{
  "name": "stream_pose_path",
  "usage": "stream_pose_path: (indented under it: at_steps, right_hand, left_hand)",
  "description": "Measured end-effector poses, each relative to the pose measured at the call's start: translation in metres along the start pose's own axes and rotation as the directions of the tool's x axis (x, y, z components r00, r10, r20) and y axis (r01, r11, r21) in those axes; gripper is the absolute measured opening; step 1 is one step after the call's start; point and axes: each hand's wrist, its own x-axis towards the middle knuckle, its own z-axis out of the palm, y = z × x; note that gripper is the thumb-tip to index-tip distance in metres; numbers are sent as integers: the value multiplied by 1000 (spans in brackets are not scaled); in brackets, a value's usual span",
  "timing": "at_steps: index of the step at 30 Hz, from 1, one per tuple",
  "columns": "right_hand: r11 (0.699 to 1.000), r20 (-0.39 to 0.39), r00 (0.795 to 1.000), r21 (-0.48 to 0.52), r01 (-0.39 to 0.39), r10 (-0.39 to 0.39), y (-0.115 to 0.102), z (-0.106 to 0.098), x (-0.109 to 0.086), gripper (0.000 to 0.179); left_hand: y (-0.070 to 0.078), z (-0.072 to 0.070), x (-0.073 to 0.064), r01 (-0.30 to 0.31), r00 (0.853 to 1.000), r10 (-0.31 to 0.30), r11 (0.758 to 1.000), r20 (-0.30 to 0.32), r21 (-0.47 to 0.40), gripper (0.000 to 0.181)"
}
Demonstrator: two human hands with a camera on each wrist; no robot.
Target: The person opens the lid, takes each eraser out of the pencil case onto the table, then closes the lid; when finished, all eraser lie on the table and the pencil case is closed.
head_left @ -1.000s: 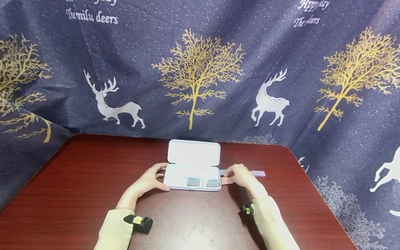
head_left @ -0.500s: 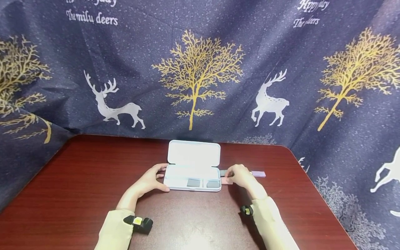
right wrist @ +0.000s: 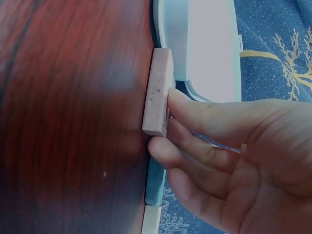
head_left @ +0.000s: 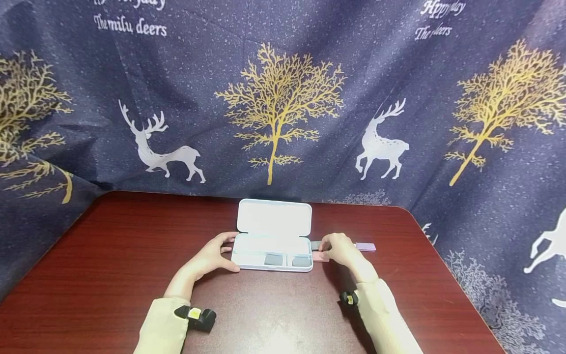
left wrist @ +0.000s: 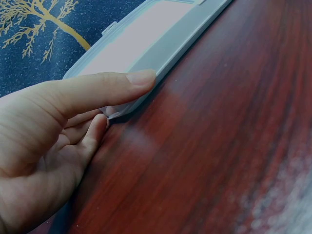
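Note:
A pale box (head_left: pixel 271 244) with its hinged lid (head_left: pixel 274 216) raised stands near the table's middle. My left hand (head_left: pixel 212 253) grips its left end, thumb along the front edge and fingers round the corner behind; the left wrist view shows the thumb (left wrist: pixel 109 90) over that corner. Beside the box's right end, my right hand (head_left: pixel 342 248) pinches a pink speckled block (right wrist: pixel 157 92), thumb on its upper edge and index finger at its end. Other fingers curl beneath the palm. A blue-grey block (right wrist: pixel 155 183) and a cream block (right wrist: pixel 151 219) lie beyond the fingertips.
Two grey rectangular pieces (head_left: pixel 274 259) sit in the box's front compartments. Behind my right hand lie a grey block (head_left: pixel 315 245) and, farther right, a purple block (head_left: pixel 365 247). A dark blue patterned cloth (head_left: pixel 283 98) hangs behind the red-brown table (head_left: pixel 132 236).
Almost nothing differs. My right fingers have shifted very slightly at the pink block, while my left hand and the box stay where they were.

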Motion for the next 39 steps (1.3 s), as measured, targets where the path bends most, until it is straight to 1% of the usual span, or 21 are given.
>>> stream_pose_path:
  at_steps: [7,13,17,19,24,26,28,31,35,39]
  right_hand:
    - [1000,-16,1000,14,25,-25,1,1,1,11]
    - [1000,-22,1000,28,4,-3,-1,0,1,12]
    - [999,-27,1000,44,-12,13,-5,-1,1,13]
    - [998,-36,999,56,-5,7,-9,-2,1,14]
    - [993,-67,995,85,85,-79,-22,-4,0,14]
    - [989,-63,991,92,120,-115,-27,-4,0,13]
    - [986,-48,990,100,137,-132,-33,-4,1,13]
    - [985,-10,993,131,115,-114,-44,-4,2,14]
    - [984,10,995,152,94,-96,-57,-3,3,16]
    - [976,8,989,163,142,-146,-65,1,5,17]
  left_hand:
    - [1,0,0,-2,1000,2,1000,0,3,96]
    - [0,0,-1,0,1000,0,1000,-2,3,96]
    - [0,0,-1,0,1000,0,1000,-4,-5,96]
    - [0,0,-1,3,1000,-3,1000,-3,-5,96]
    - [1,0,-1,4,1000,-4,1000,-4,-3,97]
    - [1,0,-1,1,1000,-1,1000,-3,-4,97]
    - [1,0,-1,-1,1000,1,1000,-2,-5,97]
    - [1,0,-1,-1,1000,1,1000,-2,-6,97]
    - [1,0,-1,-1,1000,1,1000,-1,-2,97]
    - [1,0,-1,-3,1000,3,1000,3,-4,96]
